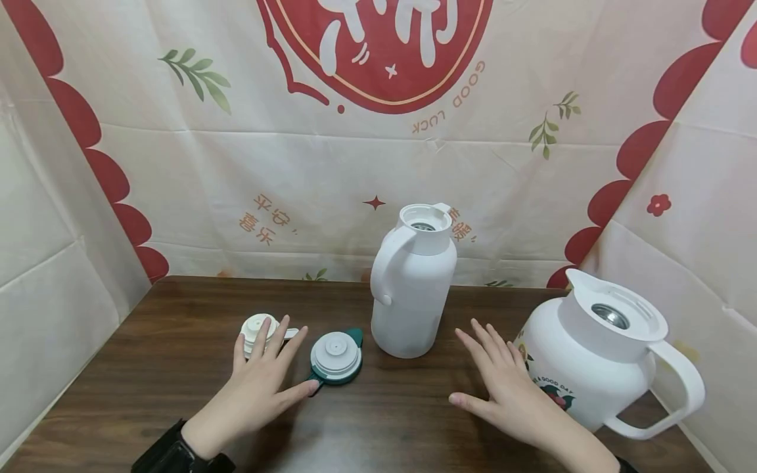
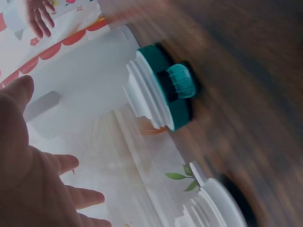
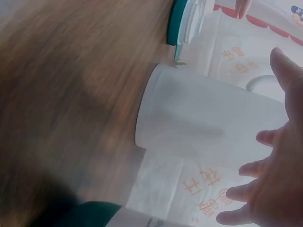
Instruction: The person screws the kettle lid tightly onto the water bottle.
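My left hand [image 1: 263,381] hovers with fingers spread above the table, overlapping a white lid [image 1: 255,325] in the head view. Just right of that hand lies a green-and-white lid [image 1: 336,355], its stepped inner side up; in the left wrist view the green-and-white lid [image 2: 151,90] stands apart from the fingers. A tall white thermos jug [image 1: 411,295] stands upright, lidless, between my hands. My right hand [image 1: 508,391], fingers spread and holding nothing, is left of a round white thermos pot [image 1: 597,368], which is also lidless and partly hidden by that hand.
Everything stands on a dark wooden table [image 1: 195,341]. Behind it hangs a pale printed cloth [image 1: 331,171] with red scalloped borders, which also closes off both sides. The pot's handle [image 1: 680,387] sticks out toward the table's right edge.
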The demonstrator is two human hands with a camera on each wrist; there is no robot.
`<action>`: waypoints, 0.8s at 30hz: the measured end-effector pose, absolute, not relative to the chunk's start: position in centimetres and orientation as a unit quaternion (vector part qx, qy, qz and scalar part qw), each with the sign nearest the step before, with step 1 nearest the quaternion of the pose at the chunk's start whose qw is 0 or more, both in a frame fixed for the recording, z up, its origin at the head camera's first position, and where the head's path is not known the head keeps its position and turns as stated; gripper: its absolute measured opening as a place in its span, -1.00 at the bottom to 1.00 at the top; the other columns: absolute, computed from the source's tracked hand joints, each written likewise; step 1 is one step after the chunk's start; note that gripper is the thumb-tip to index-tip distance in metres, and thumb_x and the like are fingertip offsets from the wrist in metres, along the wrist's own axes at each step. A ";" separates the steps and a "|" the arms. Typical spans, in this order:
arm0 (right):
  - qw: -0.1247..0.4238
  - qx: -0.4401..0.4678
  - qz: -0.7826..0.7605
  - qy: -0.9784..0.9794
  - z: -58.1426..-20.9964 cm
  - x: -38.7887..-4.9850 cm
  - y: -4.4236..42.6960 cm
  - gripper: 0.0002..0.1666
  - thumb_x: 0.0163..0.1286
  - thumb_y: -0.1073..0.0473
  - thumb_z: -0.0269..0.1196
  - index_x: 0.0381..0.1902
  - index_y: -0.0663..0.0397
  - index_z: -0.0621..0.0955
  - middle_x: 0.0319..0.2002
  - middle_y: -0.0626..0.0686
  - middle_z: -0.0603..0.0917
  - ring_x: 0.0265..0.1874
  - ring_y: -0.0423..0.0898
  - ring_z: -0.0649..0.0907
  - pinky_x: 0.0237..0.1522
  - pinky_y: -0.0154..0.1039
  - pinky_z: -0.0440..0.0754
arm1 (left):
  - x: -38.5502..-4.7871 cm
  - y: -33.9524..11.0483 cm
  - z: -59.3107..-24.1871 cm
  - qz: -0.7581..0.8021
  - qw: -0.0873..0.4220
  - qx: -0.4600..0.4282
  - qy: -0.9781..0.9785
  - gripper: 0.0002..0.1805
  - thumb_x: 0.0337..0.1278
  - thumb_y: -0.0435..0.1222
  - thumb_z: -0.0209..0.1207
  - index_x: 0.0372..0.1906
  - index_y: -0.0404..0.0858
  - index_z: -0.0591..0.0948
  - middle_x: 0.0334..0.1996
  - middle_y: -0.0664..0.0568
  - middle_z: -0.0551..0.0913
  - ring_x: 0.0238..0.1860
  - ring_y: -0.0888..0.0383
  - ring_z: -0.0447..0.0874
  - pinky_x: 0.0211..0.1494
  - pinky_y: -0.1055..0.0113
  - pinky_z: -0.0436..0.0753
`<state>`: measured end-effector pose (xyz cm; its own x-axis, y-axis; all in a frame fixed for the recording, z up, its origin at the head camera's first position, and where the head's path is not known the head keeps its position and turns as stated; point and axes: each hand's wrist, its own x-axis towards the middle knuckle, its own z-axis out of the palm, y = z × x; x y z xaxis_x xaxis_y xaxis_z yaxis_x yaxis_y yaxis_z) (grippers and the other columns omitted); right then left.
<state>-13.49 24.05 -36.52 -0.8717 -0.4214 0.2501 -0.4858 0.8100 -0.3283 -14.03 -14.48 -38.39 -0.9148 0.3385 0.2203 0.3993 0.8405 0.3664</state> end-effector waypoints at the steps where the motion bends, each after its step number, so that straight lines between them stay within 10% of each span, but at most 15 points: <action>1: 0.083 0.235 0.200 -0.948 -36.5 -13.6 24.0 0.04 0.20 -0.34 0.25 0.49 -0.15 0.09 0.47 0.20 -0.02 0.41 0.29 -0.05 0.17 0.45 -0.08 | -14.1 -14.4 -38.3 -0.207 0.077 -0.194 -0.956 -0.08 0.13 0.36 -0.05 0.47 -0.08 0.19 0.48 -0.17 -0.02 0.44 -0.29 -0.23 0.22 -0.40 -0.32; 24: 0.102 0.176 0.327 -0.923 -35.3 -16.8 23.1 0.10 0.30 -0.09 0.29 0.53 -0.05 -0.14 0.45 0.25 -0.05 0.39 0.26 0.04 0.17 0.38 0.14 | -18.0 -9.9 -32.3 -0.399 0.045 -0.218 -0.890 -0.24 0.30 0.15 0.00 0.48 -0.08 0.13 0.45 -0.03 0.07 0.46 -0.02 -0.10 0.32 -0.23 0.09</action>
<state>-16.76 23.06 -35.32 -0.9173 -0.2578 0.3034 -0.3913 0.7240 -0.5680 -18.01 -9.92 -32.25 -0.9009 0.3522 0.2535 0.4236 0.5872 0.6897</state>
